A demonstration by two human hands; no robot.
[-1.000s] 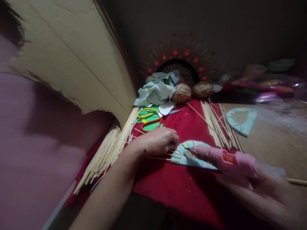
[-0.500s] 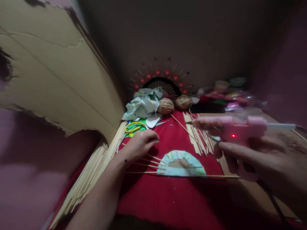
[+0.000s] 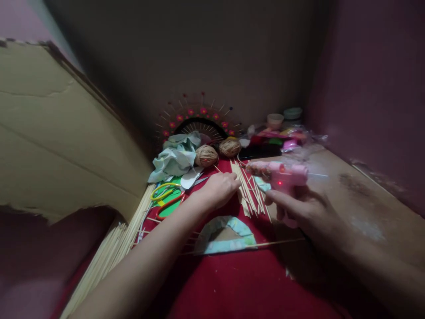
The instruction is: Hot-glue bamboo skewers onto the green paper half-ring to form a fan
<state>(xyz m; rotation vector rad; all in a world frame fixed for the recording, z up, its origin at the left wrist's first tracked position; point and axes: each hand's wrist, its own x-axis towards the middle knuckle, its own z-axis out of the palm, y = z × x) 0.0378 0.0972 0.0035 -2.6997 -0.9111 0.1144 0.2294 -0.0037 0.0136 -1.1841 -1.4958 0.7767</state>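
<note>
My right hand point(image 3: 299, 206) is wrapped around a pink hot glue gun point(image 3: 285, 173) with a red light lit, its nozzle pointing left. Across the red cloth reaches my left hand point(image 3: 223, 189), its fingers curled down beside a pile of thin wooden sticks point(image 3: 244, 188); its fingertips are hidden. One loose stick point(image 3: 217, 168) passes behind this hand. Under the left forearm lies a half-ring wrapped in pale green patterned fabric point(image 3: 229, 245), with sticks fanning from its left side and one stick point(image 3: 282, 242) extending right from its base.
Scissors point(image 3: 169, 206) with yellow and red handles lie on green material at left. Beyond are crumpled fabric point(image 3: 174, 159) and two twine balls point(image 3: 206, 156), point(image 3: 229, 147). A flowered half-round piece point(image 3: 201, 122) leans at the back. Long sticks point(image 3: 99, 261) and cardboard point(image 3: 66, 133) line the left.
My left hand has moved right, from beside the scissors to the stick pile. The glue gun remains in my right hand. The whole view has shifted, with things now farther left.
</note>
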